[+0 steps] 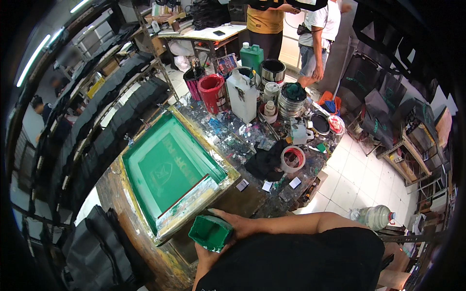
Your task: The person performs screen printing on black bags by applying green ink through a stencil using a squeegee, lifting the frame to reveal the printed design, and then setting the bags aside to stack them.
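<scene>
Both hands grip a green tub [210, 233] just below the near corner of the green screen-printing frame [167, 167]. The right hand [233, 224] wraps its fingers over the tub's top edge; the left hand [206, 254] cups it from underneath. A squeegee [187, 194] lies across the frame's near end. A black cloth [264, 162] sits right of the frame, beside a white tub [292, 159]

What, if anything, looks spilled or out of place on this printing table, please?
The tabletop beside the green screen frame is smeared with dried ink, and a black rag lies crumpled there. The green tub, held in both hands, looks intact.
</scene>
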The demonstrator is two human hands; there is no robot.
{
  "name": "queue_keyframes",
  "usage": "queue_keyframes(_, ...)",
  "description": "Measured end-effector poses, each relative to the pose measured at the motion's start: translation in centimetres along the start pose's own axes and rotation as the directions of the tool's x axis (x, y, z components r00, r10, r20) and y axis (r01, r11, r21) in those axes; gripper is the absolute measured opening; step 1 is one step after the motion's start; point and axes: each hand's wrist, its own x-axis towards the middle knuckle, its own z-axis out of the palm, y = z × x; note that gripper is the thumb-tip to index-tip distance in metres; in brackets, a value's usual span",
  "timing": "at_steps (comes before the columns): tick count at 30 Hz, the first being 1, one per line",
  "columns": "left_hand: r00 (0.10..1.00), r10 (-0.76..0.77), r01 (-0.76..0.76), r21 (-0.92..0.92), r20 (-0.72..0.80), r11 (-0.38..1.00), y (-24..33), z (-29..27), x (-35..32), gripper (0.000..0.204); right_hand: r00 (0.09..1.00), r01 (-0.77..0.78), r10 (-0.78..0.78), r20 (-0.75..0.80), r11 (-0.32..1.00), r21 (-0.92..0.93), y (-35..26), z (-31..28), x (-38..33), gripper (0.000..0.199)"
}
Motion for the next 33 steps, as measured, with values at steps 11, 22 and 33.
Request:
queue_keyframes(11,0.999,-0.044,0.042,-0.071,-0.025,0.997,-0.1,0.1,-0.4,0.081,0.999,0.035,-0.038,-0.03,0.996,-0.076,0.1,0.3,-0.2,0.134)
queue_keyframes(22,1.0,0.0,-0.001,-0.06,-0.009,0.998,-2.0,0.0,-0.2,0.085,0.999,0.04,-0.04,-0.018,0.999,0.011,0.0,-0.2,0.1,0.131)
queue_keyframes(33,0.999,0.028,-0.031,0.193,0.018,0.981,-0.4,-1.2,-0.6,0.081,1.0,0.011,-0.012,-0.013,0.999,-0.041,1.1,0.6,-0.1,0.131)
